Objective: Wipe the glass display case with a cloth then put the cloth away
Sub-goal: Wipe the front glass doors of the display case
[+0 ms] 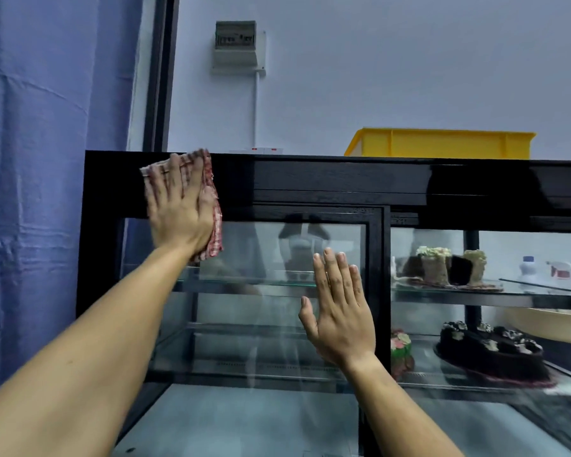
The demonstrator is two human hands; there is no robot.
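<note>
While the left hand (178, 206) presses the checked cloth (211, 206) flat-fingered against the display case (310, 179) at its black top-left frame, the right hand (338, 308) lies flat, empty, on the glass; curtain (47, 159) beside the left edge; yellow crate (442, 143) on top; cakes (488, 351) inside right.

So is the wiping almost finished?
Probably not. The left hand presses the cloth flat on the case's black top frame, so wiping is under way. The right hand rests open on the glass, which shows streaks. Left to do: the glass, then putting the cloth away.
</note>
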